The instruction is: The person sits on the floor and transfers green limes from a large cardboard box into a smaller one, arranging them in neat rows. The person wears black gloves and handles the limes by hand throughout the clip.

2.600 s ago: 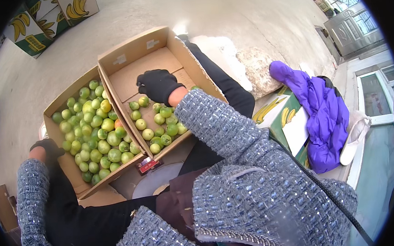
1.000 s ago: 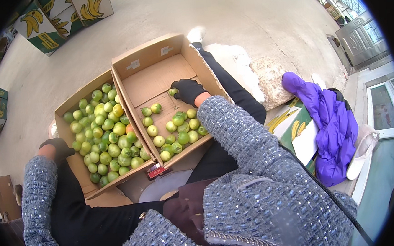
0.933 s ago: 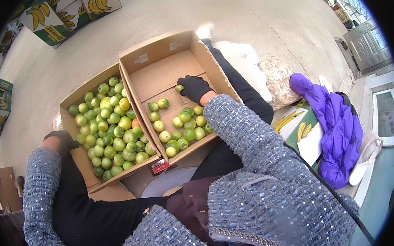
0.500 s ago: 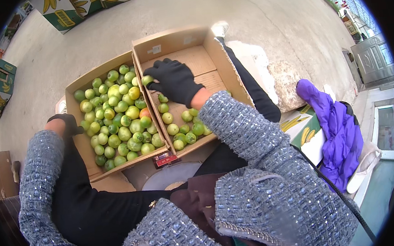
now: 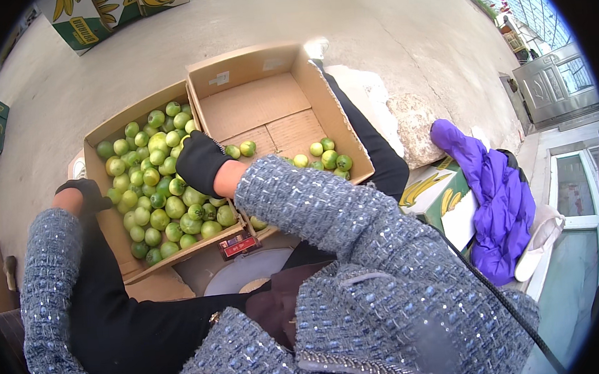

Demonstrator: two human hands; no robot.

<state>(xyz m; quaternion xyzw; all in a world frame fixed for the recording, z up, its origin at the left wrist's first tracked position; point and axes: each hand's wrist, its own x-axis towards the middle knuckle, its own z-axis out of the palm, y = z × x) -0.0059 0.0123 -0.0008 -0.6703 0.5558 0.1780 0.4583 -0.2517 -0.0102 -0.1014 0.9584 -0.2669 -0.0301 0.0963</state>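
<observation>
Two open cardboard boxes stand side by side before me. The left box (image 5: 137, 104) is well filled with green tomatoes (image 5: 174, 207), one yellowish near the divider. In the right box (image 5: 346, 123), fewer tomatoes lie toward the near side; my sleeve hides part of them. My right hand (image 5: 201, 165), in a black glove, reaches over the divider onto the left box's tomatoes. Its fingers curl downward, and what is under them is hidden. My left hand (image 5: 86, 193), also gloved, is closed round the left box's outer rim beside a green tomato.
Below the boxes are a small red packet (image 5: 240, 245) and a round grey lid-like thing (image 5: 226, 281). A purple garment (image 5: 488, 201) drapes over a banana carton (image 5: 445, 190) at the right, near a stone block (image 5: 412, 127). More banana cartons (image 5: 87, 25) stand at the far left.
My right hand has moved left from the right box to the left box's tomatoes. The tomato at its fingertips is no longer seen there. My left hand keeps to the rim; the whole view has shifted slightly.
</observation>
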